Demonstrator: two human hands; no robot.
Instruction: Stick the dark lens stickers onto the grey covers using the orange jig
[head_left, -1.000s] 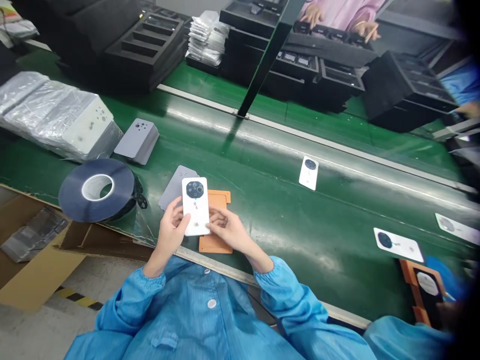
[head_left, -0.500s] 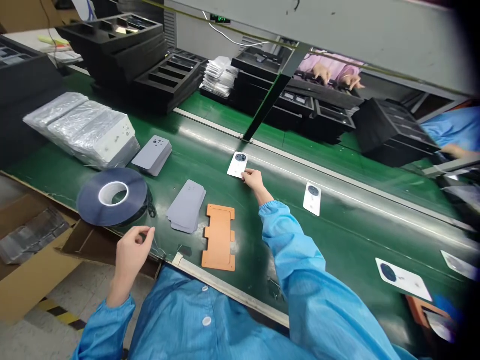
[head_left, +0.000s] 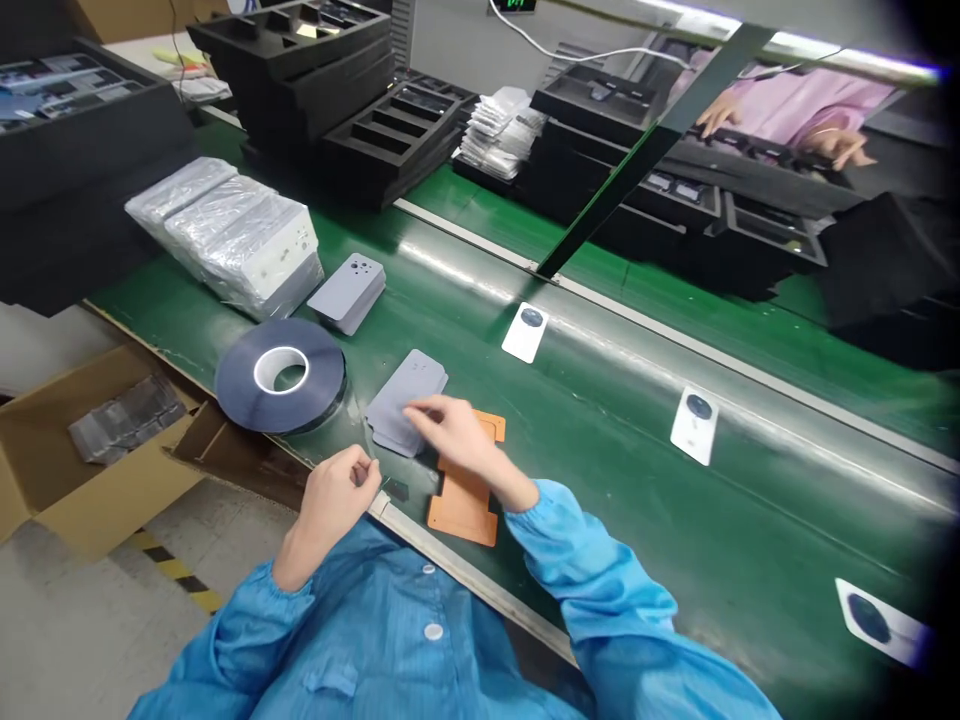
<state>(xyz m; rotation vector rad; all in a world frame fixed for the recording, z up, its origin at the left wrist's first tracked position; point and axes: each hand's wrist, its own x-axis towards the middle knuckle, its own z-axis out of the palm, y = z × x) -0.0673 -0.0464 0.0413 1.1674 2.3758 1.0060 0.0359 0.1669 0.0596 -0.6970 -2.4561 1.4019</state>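
My right hand [head_left: 450, 430] hovers over the right edge of a fanned stack of grey cards [head_left: 401, 400], its thumb and fingers drawn together; what they hold, if anything, cannot be made out. Beneath its wrist lies an orange frame plate [head_left: 463, 500]. At the table's front edge my left hand [head_left: 341, 495] is curled, thumb against fingers, with what may be a thin clear strip by the fingertips. A big roll of dark film [head_left: 240, 385] lies beyond it. One white card with a dark round patch [head_left: 523, 335] rests on the green table, and another [head_left: 694, 428] lies farther right.
Behind the roll are wrapped white packs [head_left: 225, 235] and a second grey stack [head_left: 346, 292]. Black trays [head_left: 292, 100] stand at the back left. An open cardboard box [head_left: 97, 490] is at the left. Across the divider, a person in pink has both hands at black trays.
My right hand has left the white card and come back over the grey stack and orange plate. The view has shifted; my left hand stays near the front edge.
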